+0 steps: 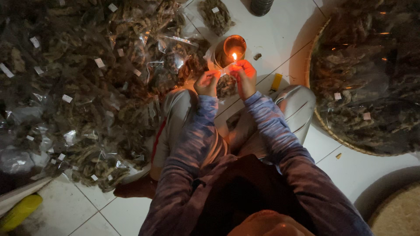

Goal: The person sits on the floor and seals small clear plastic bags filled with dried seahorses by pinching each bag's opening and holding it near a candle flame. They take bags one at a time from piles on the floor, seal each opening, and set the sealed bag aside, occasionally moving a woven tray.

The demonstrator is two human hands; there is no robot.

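Two hands pinch one small clear plastic bag (226, 84) of dark dried pieces above a candle flame (234, 56), as a person sits cross-legged on a white tiled floor (280, 26). The left hand (206, 83) is closed on the bag's upper left edge, the right hand (245, 78) on its upper right, so the top strip lies stretched between the fingertips right at the flame. The candle burns inside a round metal tin (232, 47) just beyond the knees.

The bag looks light and limp, its film thin, crinkly and probably slippery; it would likely sag unless held taut. Judging by this hold, the safest places to grip are the two top corners, clear of the heat, since such film melts fast and the contents seem brittle.

Its filling is brown and shrivelled, catching an orange glow. To the left lies a large heap of filled bags (87, 87), each with a small white tag. To the right, a wide woven tray (323, 126) holds more dark dried pieces under clear film.
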